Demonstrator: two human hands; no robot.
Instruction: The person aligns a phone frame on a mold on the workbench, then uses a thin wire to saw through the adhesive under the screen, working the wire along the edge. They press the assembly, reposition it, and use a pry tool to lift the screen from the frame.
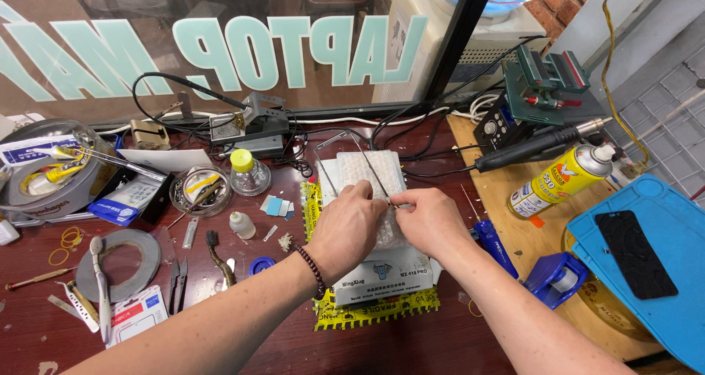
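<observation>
At table centre, the left hand and right hand meet over a bubble wrap lying on a white box. Both hands' fingers are closed, pinching a small part between them; what it is I cannot tell. At 3 o'clock stands a yellow can, at 9 o'clock a tape roll

A yellow spray can, a blue mat, yellow-black striped tape, and a dark red table.
</observation>
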